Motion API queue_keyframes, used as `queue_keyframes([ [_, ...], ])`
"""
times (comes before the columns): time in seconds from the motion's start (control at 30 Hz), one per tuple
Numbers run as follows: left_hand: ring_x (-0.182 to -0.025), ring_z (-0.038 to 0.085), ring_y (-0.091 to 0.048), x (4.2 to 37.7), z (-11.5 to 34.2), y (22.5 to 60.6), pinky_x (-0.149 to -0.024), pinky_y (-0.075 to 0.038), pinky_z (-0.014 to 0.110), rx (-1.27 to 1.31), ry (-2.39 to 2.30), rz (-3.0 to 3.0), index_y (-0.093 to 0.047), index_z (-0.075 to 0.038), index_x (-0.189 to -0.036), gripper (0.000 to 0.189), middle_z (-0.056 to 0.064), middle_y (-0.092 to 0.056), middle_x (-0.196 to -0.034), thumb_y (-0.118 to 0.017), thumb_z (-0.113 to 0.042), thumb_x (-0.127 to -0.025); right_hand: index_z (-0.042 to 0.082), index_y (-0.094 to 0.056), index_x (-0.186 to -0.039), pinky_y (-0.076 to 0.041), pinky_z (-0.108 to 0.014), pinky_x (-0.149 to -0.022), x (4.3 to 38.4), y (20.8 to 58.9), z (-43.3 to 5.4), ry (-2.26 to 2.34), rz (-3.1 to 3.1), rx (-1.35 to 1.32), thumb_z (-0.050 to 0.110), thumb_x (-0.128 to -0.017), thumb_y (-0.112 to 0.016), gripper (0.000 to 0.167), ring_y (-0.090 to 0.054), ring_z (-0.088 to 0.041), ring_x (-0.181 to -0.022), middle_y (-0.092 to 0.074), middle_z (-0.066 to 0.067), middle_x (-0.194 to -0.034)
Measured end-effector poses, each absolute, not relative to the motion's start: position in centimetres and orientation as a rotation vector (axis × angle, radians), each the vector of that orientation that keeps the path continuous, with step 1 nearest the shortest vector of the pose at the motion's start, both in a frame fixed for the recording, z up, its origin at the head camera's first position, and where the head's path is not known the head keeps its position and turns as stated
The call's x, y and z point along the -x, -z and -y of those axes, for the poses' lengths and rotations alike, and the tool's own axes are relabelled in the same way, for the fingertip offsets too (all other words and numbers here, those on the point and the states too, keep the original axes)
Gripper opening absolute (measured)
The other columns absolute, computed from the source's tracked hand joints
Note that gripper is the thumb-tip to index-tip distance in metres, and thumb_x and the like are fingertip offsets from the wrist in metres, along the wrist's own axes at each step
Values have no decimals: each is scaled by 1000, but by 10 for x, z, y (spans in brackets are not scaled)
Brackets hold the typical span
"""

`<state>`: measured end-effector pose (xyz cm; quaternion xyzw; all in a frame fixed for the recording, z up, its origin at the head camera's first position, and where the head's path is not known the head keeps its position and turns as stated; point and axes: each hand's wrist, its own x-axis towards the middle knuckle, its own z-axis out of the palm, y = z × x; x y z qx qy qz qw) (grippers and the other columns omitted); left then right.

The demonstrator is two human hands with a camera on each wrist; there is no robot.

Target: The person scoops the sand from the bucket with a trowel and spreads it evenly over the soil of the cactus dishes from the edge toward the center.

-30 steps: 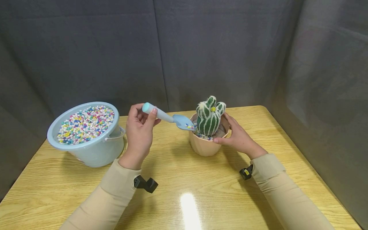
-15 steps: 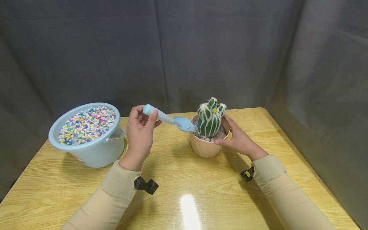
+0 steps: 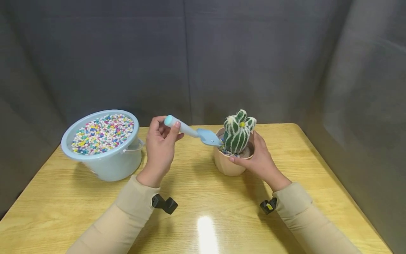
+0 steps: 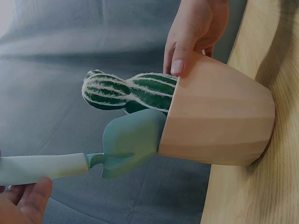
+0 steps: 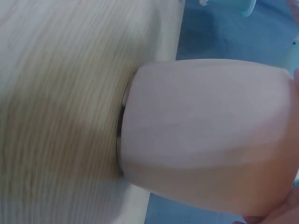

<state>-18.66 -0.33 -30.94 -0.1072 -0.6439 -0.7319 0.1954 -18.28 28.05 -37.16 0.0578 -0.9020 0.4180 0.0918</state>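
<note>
My left hand (image 3: 161, 148) pinches the handle of a light blue trowel (image 3: 207, 137), fingers and thumb around it. The trowel slopes down to the right, its tip at the left rim of a peach flowerpot (image 3: 226, 165). A green cactus (image 3: 238, 139) with white fuzzy ribs and a yellow spot stands in the pot. Small coloured pebbles (image 3: 226, 152) lie at its base on the left. My right hand (image 3: 262, 160) grips the pot's rim from the right, thumb in front. In the left wrist view the blade (image 4: 133, 140) overlaps the pot's edge.
A light blue bucket (image 3: 111, 169) full of multicoloured pebbles (image 3: 103, 134) stands on the left of the wooden table (image 3: 184, 218), its handle hanging down on the right. Dark grey cloth (image 3: 142, 63) encloses the back and sides.
The coloured pebbles that lay on the trowel blade have gone from it, and the blade has tipped. The head view has shifted slightly. My right thumb sits further left along the pot's rim.
</note>
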Motion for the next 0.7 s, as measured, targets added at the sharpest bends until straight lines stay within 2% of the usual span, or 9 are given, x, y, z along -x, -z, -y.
queue_keyframes([
  [0.13,-100,19,-66,186,1,310,-85,-61,30,297,2040,1829,-54,0,-118,20,16,-64,-110,-65,0,-101,-8,-5,-161,-17,-60,-123,181,376,-281,-1257,2683,-130,32,-79,-90,125,-14,-44,-152,-11,-30,-166],
  [0.23,-101,20,-66,187,1,310,-86,-61,30,299,2033,1841,-53,0,-119,21,16,-64,-111,-65,0,-101,-8,-5,-160,-17,-59,-124,182,378,-282,-1251,2675,-135,31,-79,-90,124,-14,-44,-152,-12,-30,-165],
  [0.5,-100,18,-66,187,1,310,-87,-61,29,299,2020,1847,-53,1,-119,21,16,-65,-111,-65,-1,-101,-5,-6,-162,-20,-60,-123,183,376,-286,-1223,2696,-163,34,-80,-90,124,-17,-44,-152,-15,-30,-165],
  [0.7,-95,14,-65,187,2,309,-85,-61,28,311,1990,1836,-54,1,-117,20,16,-65,-108,-66,-1,-100,0,-12,-163,-17,-60,-123,191,372,-296,-1200,2722,-314,32,-81,-89,117,-17,-41,-152,-19,-26,-165],
])
